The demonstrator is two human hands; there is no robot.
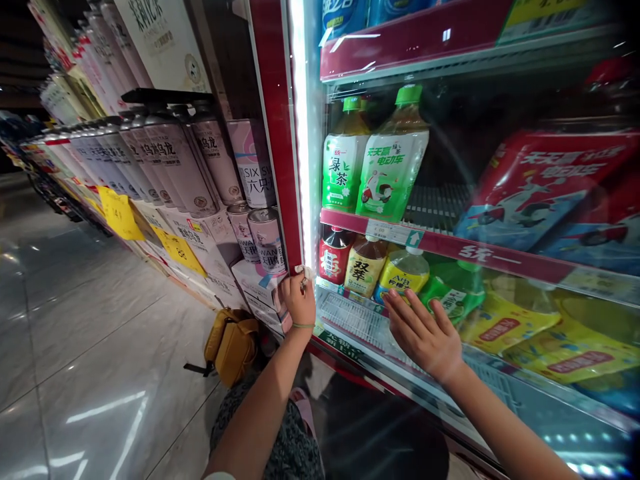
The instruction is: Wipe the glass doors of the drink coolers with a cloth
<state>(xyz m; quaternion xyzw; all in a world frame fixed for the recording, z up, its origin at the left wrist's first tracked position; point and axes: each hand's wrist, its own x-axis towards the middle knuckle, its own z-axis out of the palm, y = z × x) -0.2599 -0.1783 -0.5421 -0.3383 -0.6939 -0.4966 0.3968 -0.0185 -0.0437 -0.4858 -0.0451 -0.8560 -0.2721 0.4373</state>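
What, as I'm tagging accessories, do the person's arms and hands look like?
The left hand is gloveless, with a thin greenish band at the wrist; a pale edge, perhaps a sleeve, shows lower on that arm. The right hand and visible forearm are bare.

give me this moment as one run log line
left hand: pinching white scrap, beside red frame | right hand: open, at cooler glass, contact unclear | behind glass: shelved bottles
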